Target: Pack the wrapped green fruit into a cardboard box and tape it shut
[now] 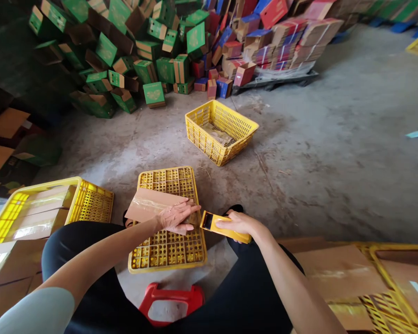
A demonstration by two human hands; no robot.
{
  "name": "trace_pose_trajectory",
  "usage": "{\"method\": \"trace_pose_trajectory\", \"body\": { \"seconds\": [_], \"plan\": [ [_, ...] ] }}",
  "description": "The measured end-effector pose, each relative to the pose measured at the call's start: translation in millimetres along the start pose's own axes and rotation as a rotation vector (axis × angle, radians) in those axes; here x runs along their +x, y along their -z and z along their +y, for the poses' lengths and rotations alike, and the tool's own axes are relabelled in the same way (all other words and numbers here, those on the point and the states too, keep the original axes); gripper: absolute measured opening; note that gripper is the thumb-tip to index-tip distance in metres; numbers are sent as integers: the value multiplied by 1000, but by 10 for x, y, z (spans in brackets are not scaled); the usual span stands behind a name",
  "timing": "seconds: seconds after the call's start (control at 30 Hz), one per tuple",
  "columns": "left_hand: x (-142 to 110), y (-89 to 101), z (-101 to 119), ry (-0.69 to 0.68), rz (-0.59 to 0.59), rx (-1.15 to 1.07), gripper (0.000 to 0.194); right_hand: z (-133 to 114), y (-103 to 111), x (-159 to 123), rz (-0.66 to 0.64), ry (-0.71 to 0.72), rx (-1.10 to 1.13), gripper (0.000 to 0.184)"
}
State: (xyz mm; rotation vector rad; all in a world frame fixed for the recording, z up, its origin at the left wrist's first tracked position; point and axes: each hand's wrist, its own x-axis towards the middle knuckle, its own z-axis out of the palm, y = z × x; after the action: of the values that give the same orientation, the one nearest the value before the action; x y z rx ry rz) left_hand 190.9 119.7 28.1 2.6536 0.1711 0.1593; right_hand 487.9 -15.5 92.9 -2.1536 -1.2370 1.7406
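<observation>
Under the left hand: flat taped cardboard piece, pressed palm-down on an overturned yellow crate. Just right of it: yellow tape dispenser, clasped in the right hand.

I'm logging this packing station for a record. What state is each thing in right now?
left hand: open, flat on the cardboard piece
cardboard piece: flat, taped, lying on the overturned crate
overturned crate: upside down
right hand: closed around the tape dispenser
tape dispenser: held, tip near the cardboard
yellow basket: upright, nearly empty
green boxes: piled loosely
</observation>
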Motion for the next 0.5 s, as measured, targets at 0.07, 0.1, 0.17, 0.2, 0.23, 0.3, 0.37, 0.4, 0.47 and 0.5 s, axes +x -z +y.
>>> {"method": "trace_pose_trajectory", "body": {
  "seconds": [0.07,0.1,0.17,0.2,0.23,0.3,0.37,0.4,0.47,0.5],
  "plan": [
    [-8,6,3,-23,14,-6,85,-84,-22,40,-1,-12,-44,49],
    [-10,11,8,-31,25,-10,85,-139,-31,58,-12,-28,-82,52],
    [-10,22,24,-39,53,-22,85,-269,-50,94,-53,-78,-171,55],
    [-9,28,37,-42,68,-30,84,-338,-61,114,-73,-102,-211,55],
    [-10,35,50,-40,82,-40,82,-406,-73,135,-92,-123,-243,55],
    [-33,57,73,-7,122,-62,76,-528,-100,182,-114,-144,-274,51],
    [-119,109,72,87,202,-75,70,-618,-123,231,-126,-153,-275,47],
    [-195,150,53,160,262,-75,68,-652,-131,253,-131,-158,-277,45],
    [-421,253,-30,339,415,-51,65,-697,-141,286,-137,-163,-281,43],
    [-563,309,-93,443,500,-36,63,-712,-144,295,-138,-165,-284,44]
  ]
}}
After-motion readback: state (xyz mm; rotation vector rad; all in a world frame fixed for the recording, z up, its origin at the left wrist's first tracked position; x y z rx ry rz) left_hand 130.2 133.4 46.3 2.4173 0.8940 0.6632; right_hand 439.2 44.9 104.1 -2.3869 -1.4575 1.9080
